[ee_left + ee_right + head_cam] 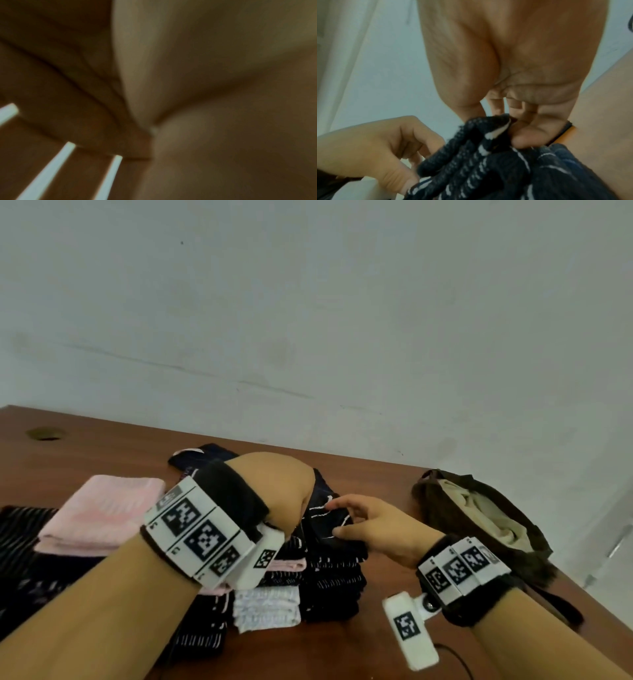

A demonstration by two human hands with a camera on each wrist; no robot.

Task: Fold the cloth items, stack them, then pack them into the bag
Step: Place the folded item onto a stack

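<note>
Grip first: black cloth with thin white stripes (pixel 488 155) is pinched at its raised edge by the fingers of the right hand (pixel 522 67), thumb and fingertips closed on the fold. In the head view the right hand (pixel 370 525) is seen lying on that same cloth, on top of the stack. The left hand (pixel 274 487) is bent down at the wrist over the dark stack; in the right wrist view its fingers (pixel 385 142) are curled beside the cloth, but an actual hold cannot be confirmed. The left wrist view is filled by blurred skin, nothing usable.

Stack of folded dark striped, pink and white cloths (pixel 308 580) sits on the brown wooden table (pixel 113 450), under both hands. Folded pale pink cloth (pixel 102 515) is placed to the left of it, on more dark striped fabric. Dark brown bag with a beige lining (pixel 479 508) lies open to the right, apart from the stack. Grey-white wall (pixel 308 302) is behind the table.
</note>
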